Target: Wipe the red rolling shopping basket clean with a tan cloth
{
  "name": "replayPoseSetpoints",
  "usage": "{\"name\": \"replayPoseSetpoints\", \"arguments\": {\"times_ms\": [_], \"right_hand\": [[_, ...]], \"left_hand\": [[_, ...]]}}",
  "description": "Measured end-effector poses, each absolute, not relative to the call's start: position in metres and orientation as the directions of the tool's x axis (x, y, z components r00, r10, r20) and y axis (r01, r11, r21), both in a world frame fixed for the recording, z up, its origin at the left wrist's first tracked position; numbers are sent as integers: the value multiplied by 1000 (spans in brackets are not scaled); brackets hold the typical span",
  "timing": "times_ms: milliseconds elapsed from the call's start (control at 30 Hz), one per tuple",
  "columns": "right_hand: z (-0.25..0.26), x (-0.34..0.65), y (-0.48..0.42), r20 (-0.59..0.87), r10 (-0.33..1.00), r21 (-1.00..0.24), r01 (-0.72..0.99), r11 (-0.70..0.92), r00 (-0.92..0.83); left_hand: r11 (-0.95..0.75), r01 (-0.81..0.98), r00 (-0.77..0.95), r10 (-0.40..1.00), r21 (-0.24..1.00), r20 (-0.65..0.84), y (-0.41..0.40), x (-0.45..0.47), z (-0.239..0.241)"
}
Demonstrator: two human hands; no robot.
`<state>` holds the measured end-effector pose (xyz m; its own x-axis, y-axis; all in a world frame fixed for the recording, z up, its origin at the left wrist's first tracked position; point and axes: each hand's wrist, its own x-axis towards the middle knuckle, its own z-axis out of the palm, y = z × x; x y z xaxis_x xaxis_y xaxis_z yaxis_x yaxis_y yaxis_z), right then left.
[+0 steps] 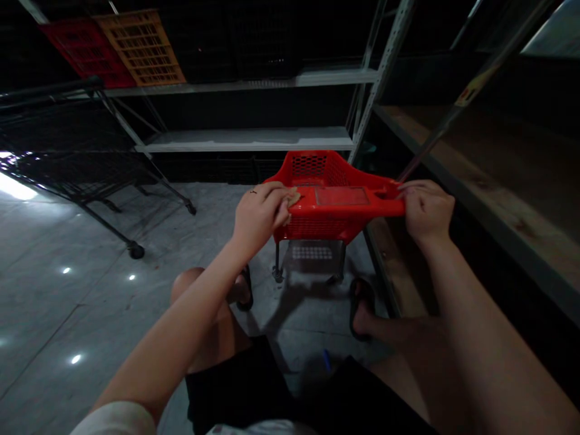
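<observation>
In front of my knees stands a small red plastic shopping cart on grey legs with casters. My left hand is closed on a crumpled tan cloth, pressed against the top of the cart near its left handle end. Fingers of my right hand wrap round the cart's handle at the right end. The cart's basket has honeycomb holes at the far side, and a flat panel lies across its near top. The left handle end is mostly hidden by my left hand.
A dark wire cart on casters stands at the left. Behind is a metal shelf, with a red crate and a yellow crate above. Wooden shelving runs along the right. A blue object lies on the floor.
</observation>
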<state>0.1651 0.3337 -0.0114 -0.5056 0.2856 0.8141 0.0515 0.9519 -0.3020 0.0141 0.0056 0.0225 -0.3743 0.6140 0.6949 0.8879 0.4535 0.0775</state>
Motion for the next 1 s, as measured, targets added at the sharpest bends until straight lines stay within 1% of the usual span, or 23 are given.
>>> {"name": "replayPoseSetpoints", "arguments": {"times_ms": [67,133,167,233,267,333,400,467,567,667,767,833,900,933,1000], "right_hand": [[-12,164,333,818,285,-310,34,950,-499],[-12,163,329,804,300,-334,26,942,-513],[-12,163,327,792,311,-350,26,936,-525],[-11,163,322,779,331,-376,25,926,-533],[-11,163,318,777,335,-384,20,923,-533],[-8,165,311,779,342,-400,4,917,-525],[-6,167,305,763,366,-429,5,903,-532],[-4,169,301,738,397,-464,17,886,-545],[-5,173,304,720,415,-487,22,873,-556],[-6,178,310,723,395,-463,26,886,-567],[-2,178,302,729,408,-460,47,887,-549],[2,176,281,733,431,-483,43,875,-526],[6,171,253,732,425,-497,8,867,-533],[8,169,239,728,410,-498,-12,867,-549],[9,166,219,718,372,-476,-24,879,-588]], "left_hand": [[476,872,-430,641,110,635,-11,0,28],[499,845,-509,636,194,580,-15,-8,33],[511,823,-551,610,248,570,-13,-8,34],[523,782,-608,520,339,600,0,0,30],[518,775,-612,471,362,635,9,7,27],[477,802,-565,409,360,716,34,25,19],[416,854,-484,411,313,773,64,45,13],[370,900,-395,474,229,787,96,64,11],[327,941,-275,605,82,747,133,86,15],[295,955,-224,689,15,689,144,96,23],[183,983,-162,765,31,623,133,93,34],[58,994,-100,817,91,568,121,85,43],[-43,985,-51,858,170,512,110,75,52],[-62,977,-45,873,202,485,104,69,56],[-39,971,-67,901,234,429,93,56,62]]}}
